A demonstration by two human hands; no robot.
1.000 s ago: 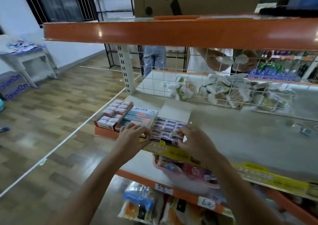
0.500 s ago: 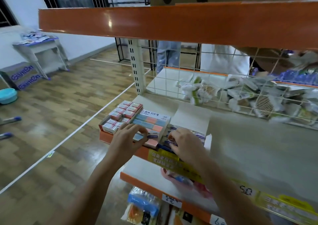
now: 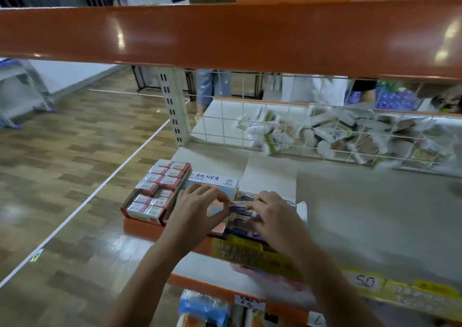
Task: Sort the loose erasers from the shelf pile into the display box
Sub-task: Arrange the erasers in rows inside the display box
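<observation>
Pinching one eraser between left hand and right hand fingers, over display box; red-box stack sitting at 9 o'clock

Bright, even indoor light, with motion blur toward the right.
White glare spots sit on the glossy orange shelf edge and the floor; the wire basket and yellow price strip smear softly, and straight lines bow near the edges.
</observation>
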